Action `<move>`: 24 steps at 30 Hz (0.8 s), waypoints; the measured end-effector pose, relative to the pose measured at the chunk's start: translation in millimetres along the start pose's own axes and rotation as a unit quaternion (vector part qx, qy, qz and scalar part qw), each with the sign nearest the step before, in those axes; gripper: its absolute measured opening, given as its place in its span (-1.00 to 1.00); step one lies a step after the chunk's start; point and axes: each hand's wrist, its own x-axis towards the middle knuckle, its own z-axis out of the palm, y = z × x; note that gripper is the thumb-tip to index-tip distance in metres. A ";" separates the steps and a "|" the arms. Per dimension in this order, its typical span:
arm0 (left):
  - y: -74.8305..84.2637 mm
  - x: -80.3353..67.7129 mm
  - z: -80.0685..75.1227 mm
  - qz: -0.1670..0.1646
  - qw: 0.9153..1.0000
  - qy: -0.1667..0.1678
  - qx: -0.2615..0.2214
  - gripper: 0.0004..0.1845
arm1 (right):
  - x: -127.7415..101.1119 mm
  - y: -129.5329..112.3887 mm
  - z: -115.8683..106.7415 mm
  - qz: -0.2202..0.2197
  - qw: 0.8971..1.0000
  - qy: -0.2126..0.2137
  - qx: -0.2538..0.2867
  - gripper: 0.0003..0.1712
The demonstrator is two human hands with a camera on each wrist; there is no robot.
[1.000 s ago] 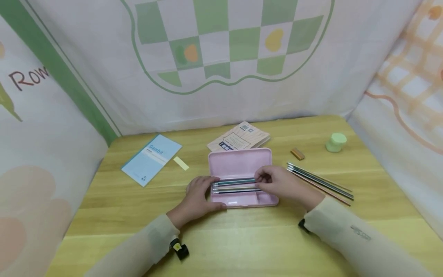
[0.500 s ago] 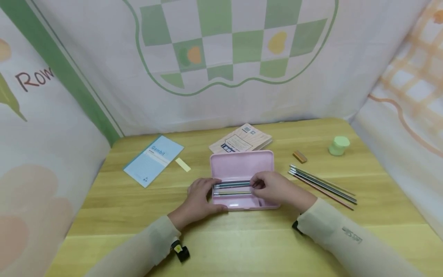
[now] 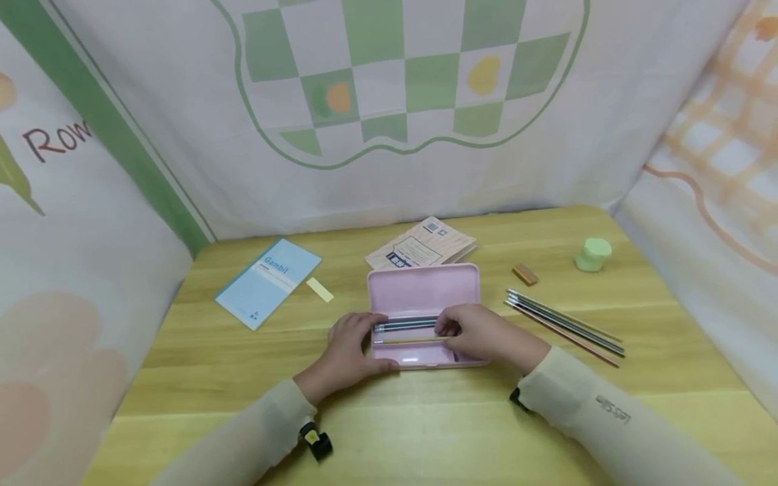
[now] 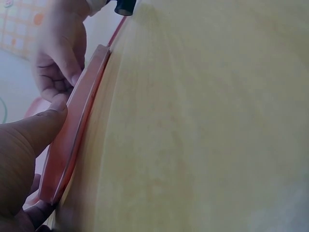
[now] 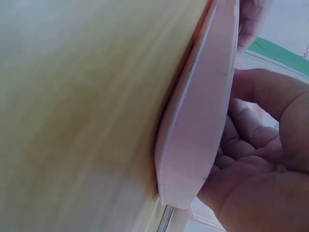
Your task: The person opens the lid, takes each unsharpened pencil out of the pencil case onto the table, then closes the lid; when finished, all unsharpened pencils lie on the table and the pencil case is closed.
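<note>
"Gambit" reads on the blue notebook (image 3: pixel 267 283); both hands' (image 3: pixel 351 342) (image 3: pixel 480 331) grips clamp the pink case (image 3: pixel 423 295).

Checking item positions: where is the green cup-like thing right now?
In the head view, the green cup stands at the table's far right, beyond the loose pencils and right of the brown eraser.

One open pink pencil case (image 3: pixel 423 290) sits on the table, with about three pencils (image 3: pixel 406 325) showing inside it; the exact count is hard to tell. About four more loose pencils (image 3: pixel 565 322) lie in one bunch. There are two booklets, one blue (image 3: pixel 268 281) and one tan (image 3: pixel 421 247), plus one yellow slip (image 3: pixel 319 289), one brown eraser (image 3: pixel 524 274) and one green tub (image 3: pixel 592 254).
</note>
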 end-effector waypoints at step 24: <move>0.9 -0.9 -0.9 0.005 1.000 0.004 -0.007 0.01 | -54.6 24.0 -42.0 -0.020 0.988 0.146 0.041 -0.91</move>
